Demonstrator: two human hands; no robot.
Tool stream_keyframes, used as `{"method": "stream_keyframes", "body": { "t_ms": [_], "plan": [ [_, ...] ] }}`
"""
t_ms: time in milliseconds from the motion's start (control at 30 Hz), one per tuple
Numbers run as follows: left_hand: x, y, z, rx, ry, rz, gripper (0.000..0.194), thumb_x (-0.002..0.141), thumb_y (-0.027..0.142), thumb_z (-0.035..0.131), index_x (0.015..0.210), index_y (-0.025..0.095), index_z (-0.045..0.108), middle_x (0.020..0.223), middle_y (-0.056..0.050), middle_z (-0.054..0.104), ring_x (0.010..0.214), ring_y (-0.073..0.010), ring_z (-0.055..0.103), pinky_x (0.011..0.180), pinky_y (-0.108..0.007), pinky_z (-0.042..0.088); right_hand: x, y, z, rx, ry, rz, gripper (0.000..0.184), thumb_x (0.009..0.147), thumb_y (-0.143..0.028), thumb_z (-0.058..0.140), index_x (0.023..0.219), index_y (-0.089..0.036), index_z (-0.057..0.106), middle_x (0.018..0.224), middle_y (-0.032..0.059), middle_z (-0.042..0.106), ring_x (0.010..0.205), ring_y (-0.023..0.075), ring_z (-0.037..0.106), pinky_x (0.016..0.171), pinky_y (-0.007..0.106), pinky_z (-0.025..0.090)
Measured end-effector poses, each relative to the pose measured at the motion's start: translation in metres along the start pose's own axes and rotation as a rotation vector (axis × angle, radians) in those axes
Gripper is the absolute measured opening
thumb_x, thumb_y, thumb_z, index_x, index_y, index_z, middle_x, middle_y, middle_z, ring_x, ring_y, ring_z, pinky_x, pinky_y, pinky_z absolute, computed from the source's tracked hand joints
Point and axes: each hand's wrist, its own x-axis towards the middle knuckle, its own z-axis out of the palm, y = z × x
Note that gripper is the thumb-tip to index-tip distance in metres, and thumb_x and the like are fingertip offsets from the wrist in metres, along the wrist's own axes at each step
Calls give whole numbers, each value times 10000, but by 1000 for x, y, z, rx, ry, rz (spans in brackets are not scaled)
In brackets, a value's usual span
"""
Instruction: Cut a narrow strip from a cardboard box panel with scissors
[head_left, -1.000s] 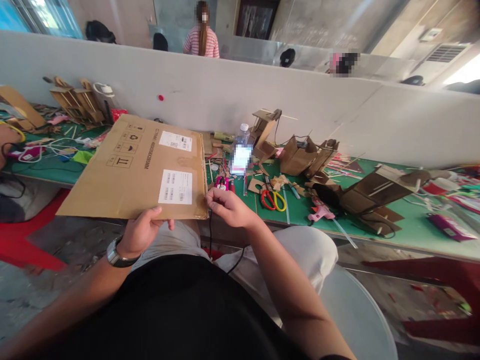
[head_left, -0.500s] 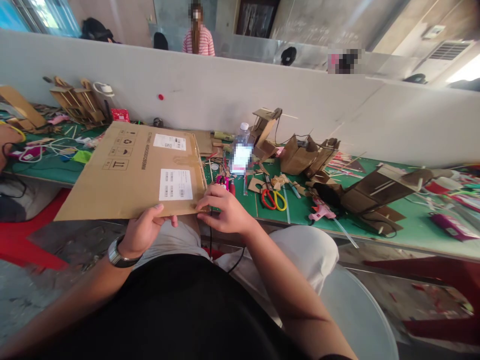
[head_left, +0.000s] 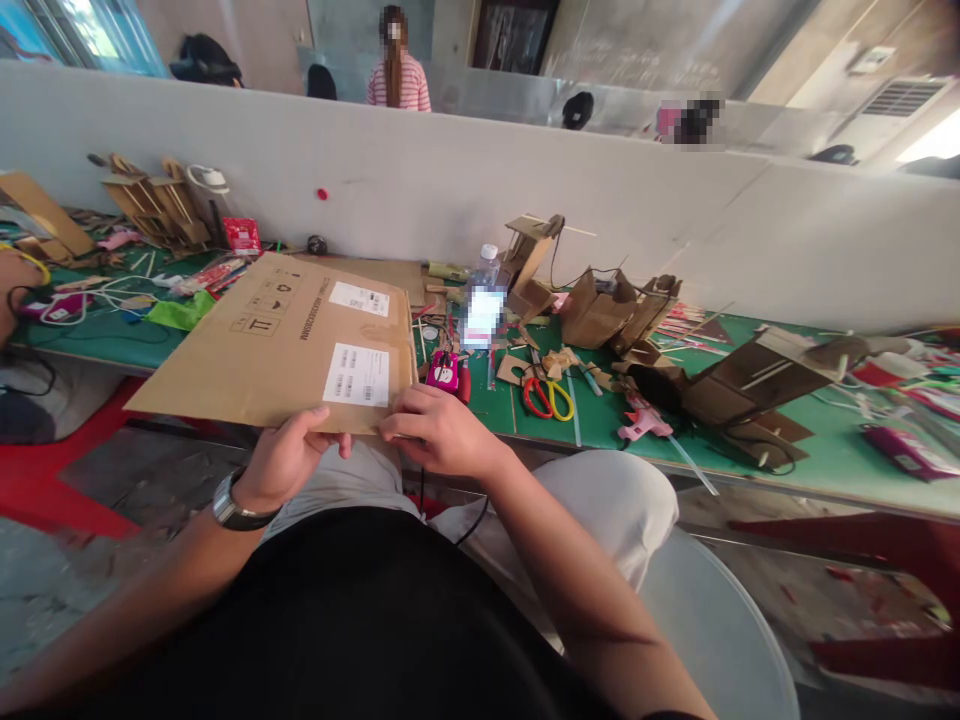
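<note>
A large flat cardboard sheet (head_left: pixel 277 350) with printed symbols and two white labels (head_left: pixel 356 375) lies tilted over my lap and the table's front edge. My left hand (head_left: pixel 291 455) grips its near edge, thumb on top and fingers underneath. At the near right corner, my right hand (head_left: pixel 439 430) has its fingers closed round the sheet's edge. Just beyond that hand sits a pink box (head_left: pixel 442 371) with a dark top. My right fingertips are partly hidden behind the hand.
The green table (head_left: pixel 487 405) bears scissors (head_left: pixel 547 398), a pink glue gun (head_left: pixel 643 420), a lit phone (head_left: pixel 482 315), a bottle (head_left: pixel 489 262) and cardboard models (head_left: pixel 600 310). Behind stands a pale partition (head_left: pixel 420 180). At the left edge another person's arm (head_left: pixel 11 285) shows.
The cardboard sheet has turned slightly and shifted right, uncovering more of the table at its left. My right hand has moved a little left and closed on the corner.
</note>
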Motion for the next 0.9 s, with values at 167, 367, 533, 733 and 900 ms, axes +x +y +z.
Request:
{"method": "stream_keyframes", "body": {
  "t_ms": [167,367,533,733,900],
  "plan": [
    [0,-1,-2,-34,24,-32,209,850,328,692,834,126,741,622,-42,674,530,-174,608,546,-304,536,-1,-3,5,-105,-39,0,174,1071,-210,537,1080,-238,708,981,65,642,848,199,568,718,313,458],
    [1,-5,-3,-6,-38,11,272,918,366,643,766,151,711,565,-45,636,560,-188,609,587,-314,531,-1,-6,10,-150,-86,-11,206,1070,-196,511,1029,-228,710,954,58,610,830,189,556,715,305,450],
    [1,-6,1,46,-80,52,333,894,424,705,695,157,705,570,-56,655,550,-187,606,538,-302,500,-2,-9,17,-137,-89,27,205,1080,-222,491,1101,-234,694,981,54,610,778,164,543,640,282,398],
    [0,-17,-7,113,-100,79,318,931,465,743,777,188,712,633,-31,677,569,-186,624,571,-305,523,-1,-11,27,9,-76,37,172,1059,-214,524,1130,-215,680,978,46,609,739,144,546,630,269,425],
    [-1,-27,-13,181,-110,105,223,946,437,745,928,215,742,732,-32,715,618,-215,647,620,-343,555,1,-11,37,87,-83,47,188,1051,-179,520,1155,-222,672,1007,48,624,782,141,594,664,259,487]
  ]
}}
